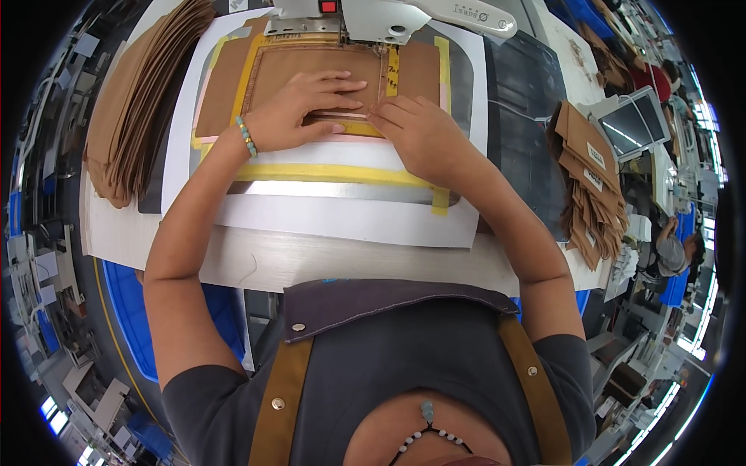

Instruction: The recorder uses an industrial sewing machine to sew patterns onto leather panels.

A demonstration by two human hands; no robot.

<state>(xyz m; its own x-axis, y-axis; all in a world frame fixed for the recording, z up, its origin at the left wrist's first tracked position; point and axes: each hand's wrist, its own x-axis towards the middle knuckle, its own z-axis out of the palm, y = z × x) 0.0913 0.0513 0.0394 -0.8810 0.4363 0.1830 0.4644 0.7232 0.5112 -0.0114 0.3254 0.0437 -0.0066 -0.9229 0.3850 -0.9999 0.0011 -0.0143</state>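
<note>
A brown fabric panel [311,62] lies in a flat template frame with yellow edges [252,70] beneath the sewing machine head [381,22]. My left hand [303,109] rests on the panel, palm down and open, with its fingers spread toward the right and the thumb along the frame's near side. At the frame's near right corner is my right hand [420,136]. Its fingers are drawn together and bent, with the tips against the frame and panel; anything between them is hidden. The machine's needle area [382,50] stands just beyond the right fingertips.
A tall stack of brown fabric pieces [144,109] stands at the left. More brown pieces with white labels [587,171] lie at the right, beside a screen [633,124]. White sheeting [350,221] lies under the template on the pale table [256,260]. Other people work at far right.
</note>
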